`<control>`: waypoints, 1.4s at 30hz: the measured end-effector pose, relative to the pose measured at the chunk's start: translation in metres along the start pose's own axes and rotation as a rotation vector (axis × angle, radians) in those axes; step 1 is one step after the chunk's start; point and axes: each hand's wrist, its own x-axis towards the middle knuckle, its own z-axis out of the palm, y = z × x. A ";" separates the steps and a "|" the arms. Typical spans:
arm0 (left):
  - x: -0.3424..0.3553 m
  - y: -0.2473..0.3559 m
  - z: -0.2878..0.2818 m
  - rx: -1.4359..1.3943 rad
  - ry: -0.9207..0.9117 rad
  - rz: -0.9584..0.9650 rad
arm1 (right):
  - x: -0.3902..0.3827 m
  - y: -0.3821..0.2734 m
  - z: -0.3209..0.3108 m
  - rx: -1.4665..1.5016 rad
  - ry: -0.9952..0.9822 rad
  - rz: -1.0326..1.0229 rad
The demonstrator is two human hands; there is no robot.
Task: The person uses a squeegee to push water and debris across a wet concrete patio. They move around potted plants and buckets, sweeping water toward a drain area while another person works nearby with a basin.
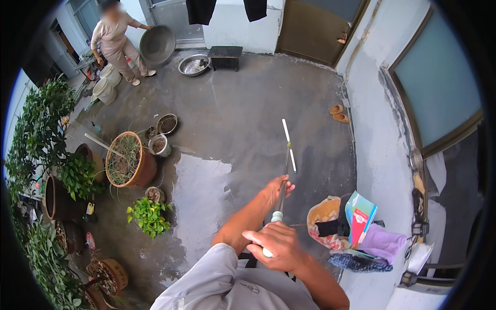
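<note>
A long metal pole (282, 198) with a pale green and white grip runs away from me to a narrow white blade (285, 132) on the concrete floor; it looks like a floor squeegee. A small green joint links pole and blade. My left hand (280, 188) is closed round the pole partway down. Nearer my body, my right hand (276, 245) wraps the grip at the upper end, thumb pointing left. The blade lies nearly in line with the pole. Left of the pole a wet, shiny patch (201, 181) covers part of the floor.
Several potted plants, including a large orange pot (146, 170), line the left. At right, a basket (315, 214) holds cloths beside a purple towel (387, 243). Orange shoes (338, 113) sit by the wall. Far back, another person (116, 33) holds a large basin (157, 45) near buckets (105, 92).
</note>
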 end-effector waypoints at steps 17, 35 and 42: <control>-0.149 -0.009 -0.228 -0.269 0.314 0.187 | 0.033 -0.042 0.124 0.490 -0.345 -0.538; -0.186 0.012 -0.172 -0.283 0.468 0.261 | 0.068 -0.023 0.029 0.660 -0.148 -0.517; -0.074 0.062 -0.073 -0.147 0.172 0.159 | 0.066 0.017 -0.007 0.440 -0.015 -0.336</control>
